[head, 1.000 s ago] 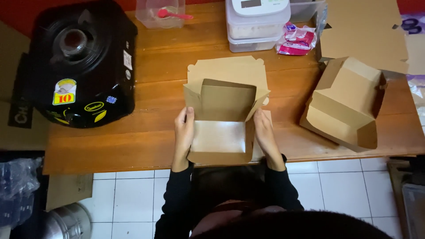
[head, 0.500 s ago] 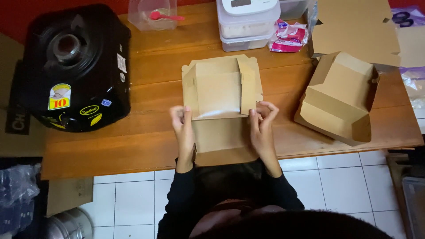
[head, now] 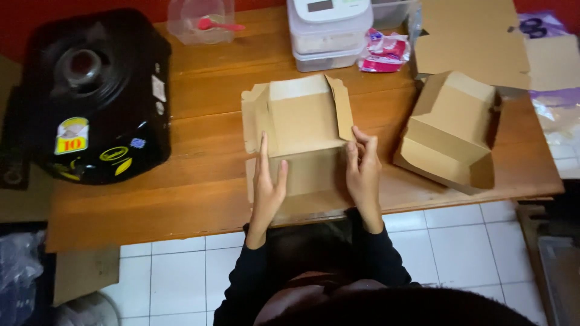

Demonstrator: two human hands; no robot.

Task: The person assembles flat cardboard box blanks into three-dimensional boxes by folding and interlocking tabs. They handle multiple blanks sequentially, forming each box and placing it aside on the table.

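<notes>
View from above. At the centre of the frame we see one brown cardboard box [head: 299, 142] lying on the wooden table [head: 199, 181], its lid panel folded over the tray and its side flaps standing out at upper left and upper right. The box sits between our two hands, its near edge toward the lower centre of the frame. The left hand [head: 267, 184] lies flat on the left part of the box, fingers straight and spread, pressing down without pinching anything. The right hand [head: 362, 169] rests against the right edge of the box, its fingers curled on the edge where the lid meets the tray; we cannot tell whether they pinch the flap or only press it.

At right stands a second cardboard box [head: 450, 133], already folded, well apart from the hands. At upper right lies one flat cardboard sheet [head: 474, 42]. At left sits one black appliance [head: 90, 96] with stickers. Along the top edge we count one clear tub [head: 202, 21] holding a pink spoon [head: 219, 25], one white stack of containers [head: 329, 30] and one pink packet [head: 383, 51].
</notes>
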